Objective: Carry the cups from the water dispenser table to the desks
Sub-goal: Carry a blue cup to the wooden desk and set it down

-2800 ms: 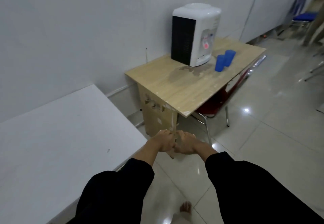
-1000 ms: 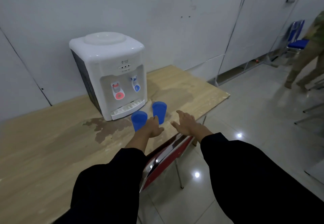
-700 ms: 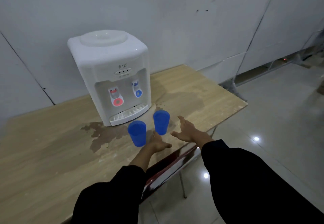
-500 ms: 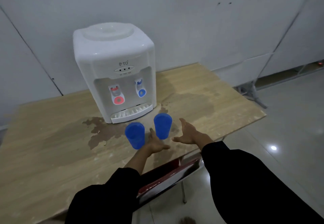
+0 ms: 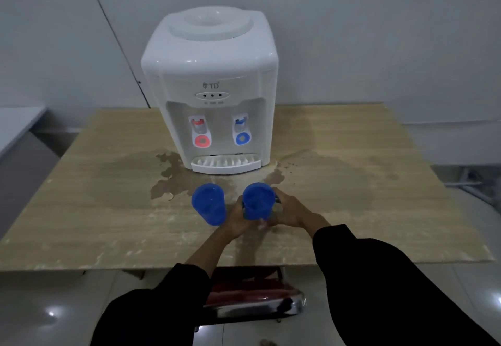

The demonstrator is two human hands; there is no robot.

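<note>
- Hands around one cup: the left hand [image 5: 238,219] and right hand [image 5: 291,211] both wrap the right blue cup [image 5: 257,200], fingers pressed to its smooth plastic sides.
- The left blue cup [image 5: 208,204], tapered and open-topped, stands free just beside it on the table [image 5: 366,210].
- The table has a pale wood-grain top with dark stains and a chipped near edge.
- A boxy white plastic water dispenser [image 5: 211,88] stands behind the cups, with red and blue taps over a ribbed drip tray.
- A red, chrome-framed chair [image 5: 252,297] is tucked beneath.

Pale wall [image 5: 352,34], glossy grey tiled floor [image 5: 54,305].
</note>
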